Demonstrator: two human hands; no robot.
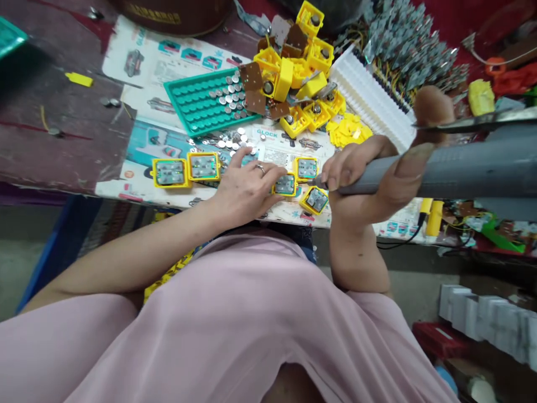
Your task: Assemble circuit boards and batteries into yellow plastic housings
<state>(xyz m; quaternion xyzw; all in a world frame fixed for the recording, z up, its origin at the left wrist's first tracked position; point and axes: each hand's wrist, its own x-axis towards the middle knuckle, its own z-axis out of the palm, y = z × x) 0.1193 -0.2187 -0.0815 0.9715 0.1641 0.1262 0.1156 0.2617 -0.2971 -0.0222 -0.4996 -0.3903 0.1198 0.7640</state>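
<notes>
My left hand (pixel 247 187) lies on the table edge with its fingers bent down onto a small yellow case (pixel 286 184) that holds a circuit board. My right hand (pixel 369 173) is wrapped round a thick grey tool (pixel 461 165) whose tip points at that case. Two more yellow cases (pixel 307 168) (pixel 315 200) lie just beside the tool tip. Another pair of yellow cases (pixel 187 169) sits to the left of my left hand. Loose silver button cells (pixel 235 141) are scattered just beyond my left fingers.
A green tray (pixel 197 106) with button cells stands behind them. A heap of yellow housings and brown boards (pixel 293 73) rises at the back. A white ribbed rack (pixel 369 101) and wired boards (pixel 415 50) fill the back right. White boxes (pixel 486 324) sit low on the right.
</notes>
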